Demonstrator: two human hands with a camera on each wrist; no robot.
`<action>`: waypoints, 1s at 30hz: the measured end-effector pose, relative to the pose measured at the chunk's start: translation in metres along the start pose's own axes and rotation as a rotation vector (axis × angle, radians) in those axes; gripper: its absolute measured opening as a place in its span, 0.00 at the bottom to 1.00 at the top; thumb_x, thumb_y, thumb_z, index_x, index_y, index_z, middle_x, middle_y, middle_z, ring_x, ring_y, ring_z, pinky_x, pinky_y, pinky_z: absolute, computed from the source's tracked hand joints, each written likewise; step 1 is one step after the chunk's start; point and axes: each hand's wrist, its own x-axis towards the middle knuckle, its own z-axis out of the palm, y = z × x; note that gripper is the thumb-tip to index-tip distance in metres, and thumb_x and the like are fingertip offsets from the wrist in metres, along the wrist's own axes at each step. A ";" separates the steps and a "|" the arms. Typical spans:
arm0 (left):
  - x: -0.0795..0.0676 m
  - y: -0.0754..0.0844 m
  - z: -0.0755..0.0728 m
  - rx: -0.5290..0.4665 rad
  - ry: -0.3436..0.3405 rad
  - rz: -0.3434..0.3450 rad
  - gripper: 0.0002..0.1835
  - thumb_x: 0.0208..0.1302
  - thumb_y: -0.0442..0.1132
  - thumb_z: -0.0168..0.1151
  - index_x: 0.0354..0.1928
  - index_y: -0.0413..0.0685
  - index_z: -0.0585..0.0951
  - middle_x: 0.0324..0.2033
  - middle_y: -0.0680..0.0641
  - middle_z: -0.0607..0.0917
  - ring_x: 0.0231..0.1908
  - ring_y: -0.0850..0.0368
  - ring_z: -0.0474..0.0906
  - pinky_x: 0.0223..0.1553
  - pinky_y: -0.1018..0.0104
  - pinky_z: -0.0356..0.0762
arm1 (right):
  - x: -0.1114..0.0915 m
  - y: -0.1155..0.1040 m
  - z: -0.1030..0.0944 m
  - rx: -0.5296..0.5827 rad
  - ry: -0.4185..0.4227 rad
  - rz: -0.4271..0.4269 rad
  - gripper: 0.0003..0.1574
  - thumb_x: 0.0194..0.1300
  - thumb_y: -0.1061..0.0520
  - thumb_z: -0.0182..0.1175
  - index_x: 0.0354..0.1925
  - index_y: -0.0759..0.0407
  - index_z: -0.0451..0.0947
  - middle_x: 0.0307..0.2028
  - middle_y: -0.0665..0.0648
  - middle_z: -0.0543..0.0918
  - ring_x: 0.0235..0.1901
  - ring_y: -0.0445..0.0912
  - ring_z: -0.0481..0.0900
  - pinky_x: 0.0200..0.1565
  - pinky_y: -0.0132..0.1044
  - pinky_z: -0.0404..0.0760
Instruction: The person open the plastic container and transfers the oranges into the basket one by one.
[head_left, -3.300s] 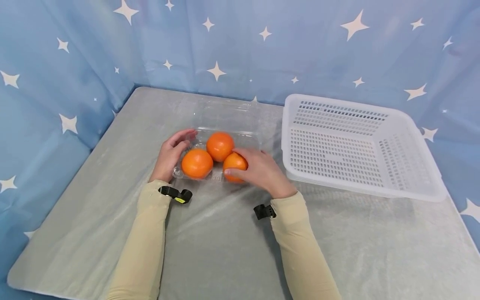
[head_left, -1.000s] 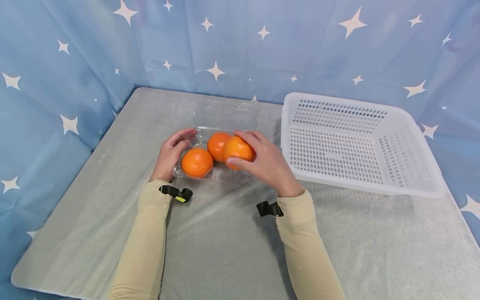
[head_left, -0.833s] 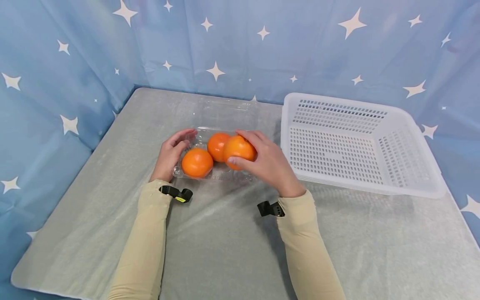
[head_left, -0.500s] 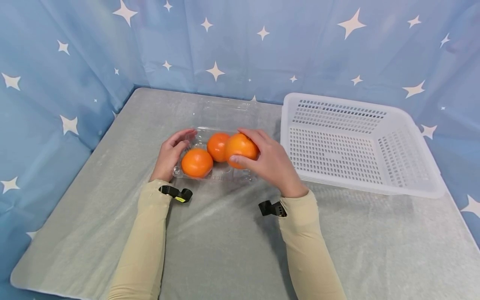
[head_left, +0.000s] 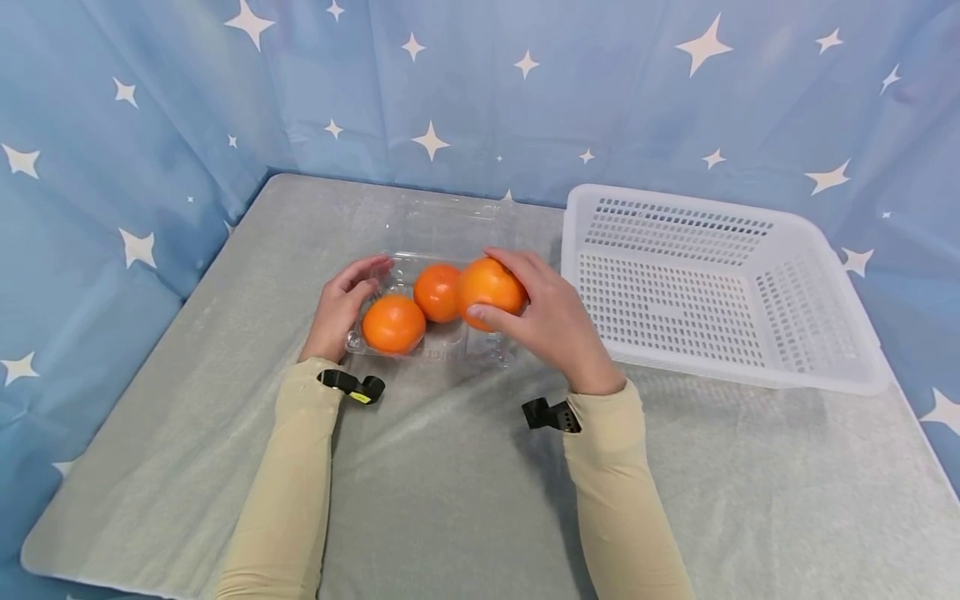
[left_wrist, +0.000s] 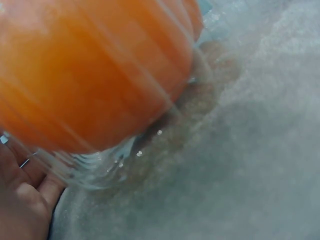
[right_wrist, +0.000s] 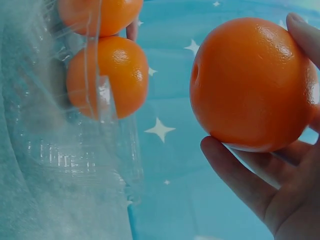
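Observation:
In the head view my right hand [head_left: 551, 321] grips an orange [head_left: 491, 293] between thumb and fingers, raised over the right part of a clear plastic clamshell container [head_left: 483, 350]. The right wrist view shows that orange [right_wrist: 252, 85] held up by the fingertips, apart from the container. Two more oranges lie inside: one at the front left [head_left: 393, 324], one behind it [head_left: 437, 292]. My left hand [head_left: 341, 308] holds the container's left side, thumb at the rim. In the left wrist view, an orange [left_wrist: 90, 75] shows large through the plastic, the left hand [left_wrist: 30, 195] beside it.
A white perforated basket [head_left: 825, 375] stands at the right of the table [head_left: 450, 500]. The container's raised clear lid [head_left: 450, 221] is behind its base. A blue curtain with white stars [head_left: 480, 92] borders the table at the back and left.
My right hand has taken hold of the right-hand orange and lifted it from the container, moving up and slightly right. The left hand and the other two oranges have stayed put.

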 end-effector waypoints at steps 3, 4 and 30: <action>0.000 0.000 0.000 0.001 0.001 -0.004 0.19 0.64 0.33 0.46 0.58 0.47 0.71 0.55 0.48 0.74 0.56 0.54 0.66 0.57 0.58 0.61 | -0.001 -0.001 -0.002 -0.001 0.012 0.000 0.42 0.49 0.29 0.57 0.60 0.40 0.64 0.50 0.45 0.71 0.40 0.39 0.71 0.36 0.37 0.74; -0.001 0.000 0.000 0.001 0.001 -0.006 0.19 0.64 0.33 0.46 0.58 0.47 0.71 0.55 0.48 0.74 0.56 0.54 0.66 0.57 0.58 0.61 | -0.001 -0.001 -0.002 0.001 0.016 0.000 0.41 0.49 0.29 0.57 0.60 0.40 0.64 0.50 0.45 0.71 0.40 0.39 0.71 0.36 0.37 0.74; 0.000 0.002 -0.001 -0.014 -0.002 -0.005 0.19 0.65 0.33 0.46 0.58 0.46 0.71 0.55 0.47 0.74 0.56 0.54 0.67 0.57 0.58 0.61 | -0.005 -0.005 -0.019 0.024 0.077 -0.029 0.39 0.52 0.37 0.60 0.62 0.39 0.62 0.52 0.46 0.71 0.46 0.40 0.69 0.42 0.37 0.74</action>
